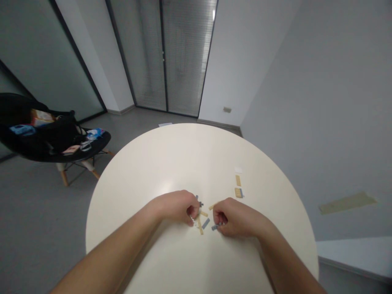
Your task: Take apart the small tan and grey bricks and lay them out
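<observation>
Centrally, loose tan strips (200,226) and a grey block (206,223) lie on the desk (190,155), between both hands. Right hand (234,218): grip pinching a grey piece (214,227). Left hand (180,206): grip curled at white pieces (192,221); cannot tell whether any is held. Beyond the right hand: 2 tan plates (238,180), aligned. Farther, left: black chair (39,153). Rear: glazed panels (183,61).

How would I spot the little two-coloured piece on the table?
Find the round pale table. Just beyond the right hand lies the two-coloured piece. Unlike the plain tan piece behind it, it has a grey-blue strip along its right side.
</observation>
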The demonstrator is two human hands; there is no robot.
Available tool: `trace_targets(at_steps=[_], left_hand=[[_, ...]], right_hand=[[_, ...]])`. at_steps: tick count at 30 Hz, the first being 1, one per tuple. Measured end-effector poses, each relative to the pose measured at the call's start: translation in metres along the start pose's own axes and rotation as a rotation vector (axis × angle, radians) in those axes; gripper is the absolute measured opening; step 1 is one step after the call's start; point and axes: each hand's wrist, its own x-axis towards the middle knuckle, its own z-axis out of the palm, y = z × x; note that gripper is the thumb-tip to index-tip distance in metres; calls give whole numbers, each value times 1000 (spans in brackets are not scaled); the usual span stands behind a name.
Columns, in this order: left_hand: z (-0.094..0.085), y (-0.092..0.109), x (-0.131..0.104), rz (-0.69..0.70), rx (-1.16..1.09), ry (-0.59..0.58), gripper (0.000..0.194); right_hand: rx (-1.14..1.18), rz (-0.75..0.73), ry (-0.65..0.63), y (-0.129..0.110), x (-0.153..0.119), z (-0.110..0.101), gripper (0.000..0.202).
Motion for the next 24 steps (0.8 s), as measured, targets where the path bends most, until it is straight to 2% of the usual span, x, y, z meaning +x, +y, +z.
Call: trace_targets(at_steps=[4,10,14,19,21,24], left_hand=[[0,3,-2,14,-59,20,10],[-2,12,-6,14,-171,61,8],[-1,12,-5,54,-235,57,11],[0,9,-4,31,-245,93,14],[0,9,-3,22,-251,93,14],[0,9,-4,4,-263,81,14]], right_hand=[[175,-8,-21,3,-1,-1,16],[434,-4,63,7,-1,-7,15],[575,-47,74,10,0,-9,15],[719,-89,76,16,0,-8,22],[770,-103,143,22,1,-9,23],[813,-93,398,37,4,-14,25]])
